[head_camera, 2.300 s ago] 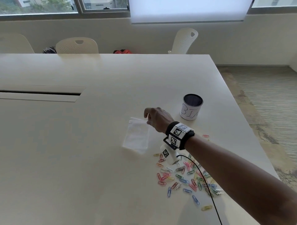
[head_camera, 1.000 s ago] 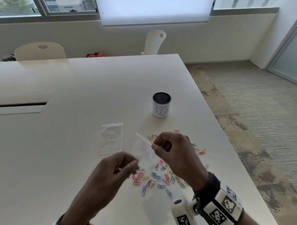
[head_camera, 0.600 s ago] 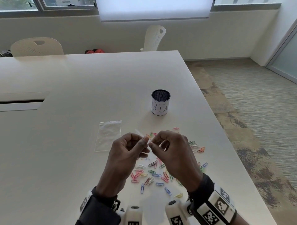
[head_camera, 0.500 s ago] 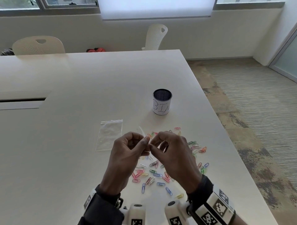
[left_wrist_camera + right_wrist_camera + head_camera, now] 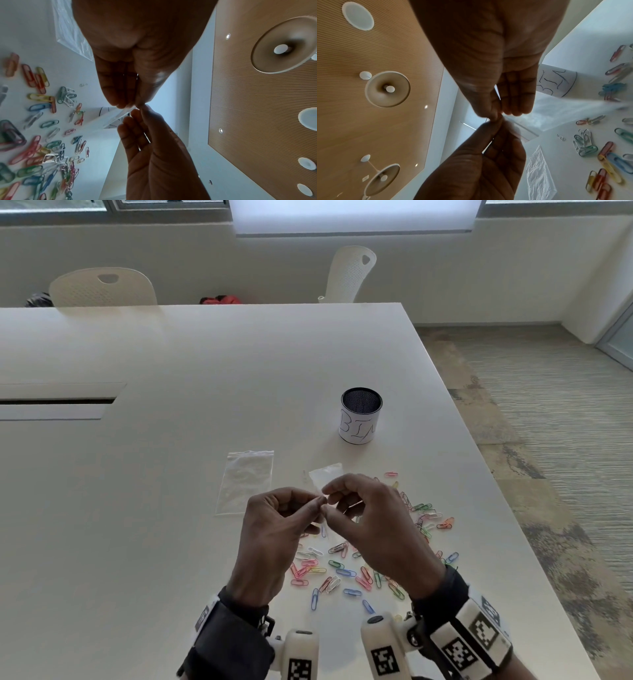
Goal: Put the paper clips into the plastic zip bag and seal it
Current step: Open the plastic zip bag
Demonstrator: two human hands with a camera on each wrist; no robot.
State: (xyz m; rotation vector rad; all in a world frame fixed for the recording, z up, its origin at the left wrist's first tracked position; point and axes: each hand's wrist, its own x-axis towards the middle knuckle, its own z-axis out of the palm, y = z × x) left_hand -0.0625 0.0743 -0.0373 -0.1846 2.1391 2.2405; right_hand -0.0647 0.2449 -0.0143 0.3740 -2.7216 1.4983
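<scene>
Above the table I hold a small clear zip bag (image 5: 327, 474) by its top edge. My left hand (image 5: 317, 505) and right hand (image 5: 329, 498) pinch that edge close together, thumb against fingertips. In the left wrist view the left fingertips (image 5: 126, 104) meet the bag (image 5: 109, 119); in the right wrist view the bag (image 5: 556, 111) trails away from the right fingertips (image 5: 494, 116). Coloured paper clips (image 5: 346, 571) lie scattered on the white table (image 5: 137, 542) under and to the right of my hands. I see no clips in the bag.
A second clear zip bag (image 5: 246, 481) lies flat on the table left of my hands. A white cup marked BIN (image 5: 360, 416) with a dark mesh inside stands beyond the clips. The table's right edge (image 5: 513, 535) runs close to the clips.
My right hand brought the bag from the table toward me, then the left hand came up and pinched its top edge beside the right. Over the last half second the hands barely moved.
</scene>
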